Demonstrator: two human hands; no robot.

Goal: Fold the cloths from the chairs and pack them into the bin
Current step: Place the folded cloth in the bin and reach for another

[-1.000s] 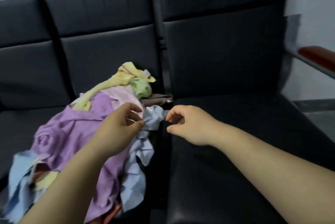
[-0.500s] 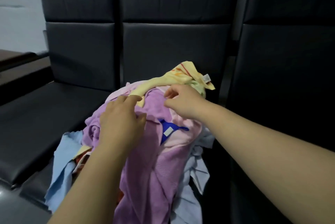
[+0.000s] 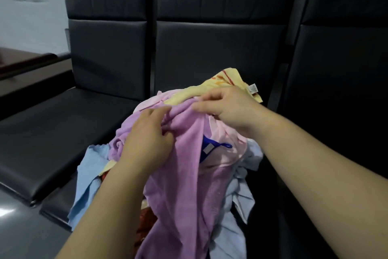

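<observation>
Grey floor [image 3: 21,233] at lower left, then a row of black chairs [image 3: 336,91] across the frame. Nearest, saw a purple cloth [image 3: 184,185] hanging down the front of a heap of cloths [image 3: 237,166] on the middle one, at lower centre. Held it near its top edge with both hands: left hand [image 3: 147,143] with fingers [image 3: 161,109] and thumb pinching a fold, right hand [image 3: 228,109] with fingers [image 3: 199,108] pinching the same edge just beside.

Looked like the pick-up before folding. Best done by sliding the two pinches apart along the hem to find the corners, then lifting straight up, clear of the pink cloth [image 3: 222,139] and light blue cloth [image 3: 88,166] beneath. Risked dragging those off the front edge otherwise.

Found open room on the left seat [image 3: 52,133], at centre left, for laying the cloth flat. Farther back, noted a yellow cloth [image 3: 222,82] topping the heap against the backrest [image 3: 220,49]. Saw no bin anywhere.
</observation>
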